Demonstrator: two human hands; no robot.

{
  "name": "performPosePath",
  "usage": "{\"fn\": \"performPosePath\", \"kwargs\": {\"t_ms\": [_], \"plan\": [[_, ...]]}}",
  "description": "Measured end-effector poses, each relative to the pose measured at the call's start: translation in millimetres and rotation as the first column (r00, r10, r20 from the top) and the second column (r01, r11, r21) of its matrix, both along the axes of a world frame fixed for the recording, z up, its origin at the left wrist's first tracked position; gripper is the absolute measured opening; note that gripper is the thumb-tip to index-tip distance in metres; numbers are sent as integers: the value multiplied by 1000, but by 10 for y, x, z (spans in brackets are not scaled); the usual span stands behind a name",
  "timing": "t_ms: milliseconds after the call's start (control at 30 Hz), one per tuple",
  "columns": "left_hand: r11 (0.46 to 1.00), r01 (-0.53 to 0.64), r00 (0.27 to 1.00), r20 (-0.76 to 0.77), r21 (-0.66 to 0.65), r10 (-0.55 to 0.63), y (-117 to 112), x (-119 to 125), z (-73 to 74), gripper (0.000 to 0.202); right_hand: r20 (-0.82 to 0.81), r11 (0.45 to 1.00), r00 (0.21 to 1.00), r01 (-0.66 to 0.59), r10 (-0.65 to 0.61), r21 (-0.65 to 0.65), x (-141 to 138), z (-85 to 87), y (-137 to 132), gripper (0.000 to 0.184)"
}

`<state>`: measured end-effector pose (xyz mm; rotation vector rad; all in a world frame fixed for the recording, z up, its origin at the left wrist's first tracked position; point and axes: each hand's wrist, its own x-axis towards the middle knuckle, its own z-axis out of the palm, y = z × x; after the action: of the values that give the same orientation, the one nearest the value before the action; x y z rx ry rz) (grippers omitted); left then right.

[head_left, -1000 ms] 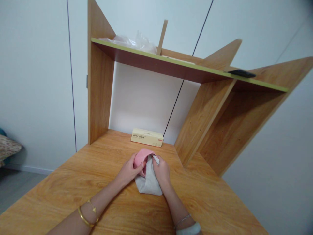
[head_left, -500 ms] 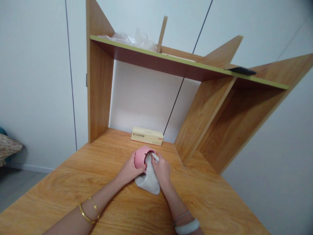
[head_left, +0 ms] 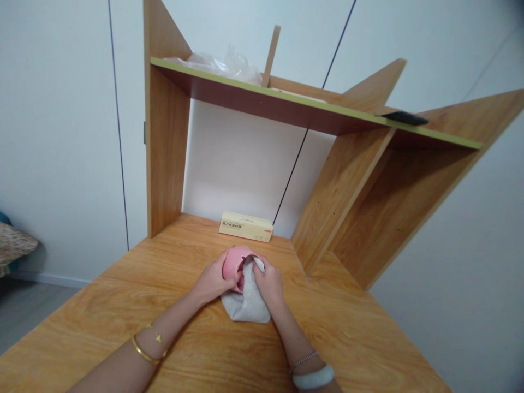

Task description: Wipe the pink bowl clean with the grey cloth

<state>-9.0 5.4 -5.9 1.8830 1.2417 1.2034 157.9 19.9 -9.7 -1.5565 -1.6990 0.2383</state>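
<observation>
A pink rounded, hollow container [head_left: 234, 262], like a bowl or cup, is tilted with its opening toward the right and toward me. My left hand [head_left: 215, 278] is wrapped round its left side, the thumb at the rim. My right hand [head_left: 268, 281] grips a light grey cloth [head_left: 248, 305] at the container's right rim, and part of the cloth goes into the opening. The rest of the cloth hangs below, over the wooden desk [head_left: 196, 338]. The right fingertips are partly hidden by the cloth and the rim.
Behind the hands, a cream-coloured long box [head_left: 245, 226] with printed characters stands at the back of the desk. A wooden shelf unit [head_left: 166, 147] rises around it. On its upper board lie a clear plastic bag [head_left: 229, 65] and a dark flat object [head_left: 405, 117].
My left hand and the pink container have shifted slightly left. The lower part of the cloth has spread a little wider, and my right hand remains at the rim.
</observation>
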Motion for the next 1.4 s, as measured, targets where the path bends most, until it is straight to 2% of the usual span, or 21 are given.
{"fn": "performPosePath", "kwargs": {"t_ms": [200,333,467,533,667,733,833,933,1067,1400], "plan": [[998,64,985,161,-19,-60,56,49,-120,81,-102,1000,995,13,-12,5,-13,-119,42,35],[998,68,986,152,18,-70,71,59,-125,68,-109,1000,994,9,-10,-5,-36,-149,73,36],[999,3,998,68,39,-5,51,54,-93,64,-66,998,996,63,-63,-3,-29,-93,54,32],[999,-16,1000,19,41,15,32,52,-75,64,-9,991,991,130,-130,8,-24,-29,19,35],[999,-38,998,-46,36,40,-2,48,-39,63,258,961,925,268,-278,74,-34,90,-52,40],[998,-61,996,-63,25,63,-10,44,-19,60,282,956,914,277,-292,93,-38,100,-58,41],[996,-82,994,-68,14,83,-10,35,6,52,45,984,983,177,-178,26,-26,42,-17,43],[998,-60,997,-41,16,60,-2,27,14,47,-166,1000,986,-11,9,-14,-4,-46,53,37],[999,-51,998,-20,6,51,-2,23,5,45,-234,994,967,-112,105,-16,13,-113,109,33],[1000,-29,1000,-6,-2,29,16,16,-22,44,-316,988,938,-156,142,-18,15,-127,114,31]]}}
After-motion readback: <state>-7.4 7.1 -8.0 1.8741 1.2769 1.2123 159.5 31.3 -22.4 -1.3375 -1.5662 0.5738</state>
